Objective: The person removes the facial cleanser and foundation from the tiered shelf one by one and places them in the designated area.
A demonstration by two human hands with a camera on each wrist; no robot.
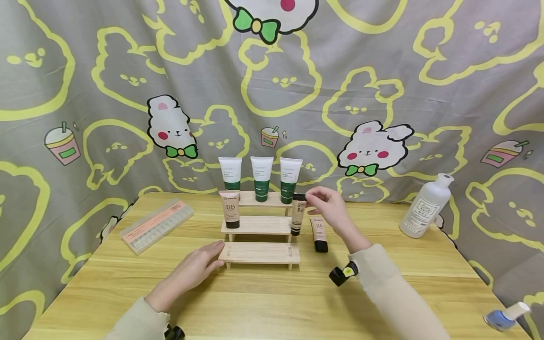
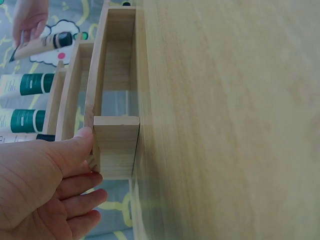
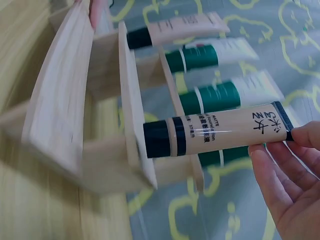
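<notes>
My right hand (image 1: 329, 205) pinches a beige foundation tube (image 3: 230, 131) by its flat crimped end. The tube's black cap points down, right at the right end of the middle step of a three-tier wooden display stand (image 1: 259, 252). With thumb and fingers, my left hand (image 1: 193, 269) holds the left end of the lowest step. A pink BB cream tube (image 1: 231, 208) stands on its cap at the left of the middle step. Three white-and-green tubes (image 1: 261, 179) stand along the top step. Another BB cream tube (image 1: 319, 232) is on the table, right of the stand.
A flat pale box (image 1: 157, 225) with an orange label lies left of the stand. At the right are a white bottle (image 1: 426, 207) and, near the table's edge, a blue nail polish bottle (image 1: 505, 316). A patterned curtain (image 1: 374, 56) hangs behind the table.
</notes>
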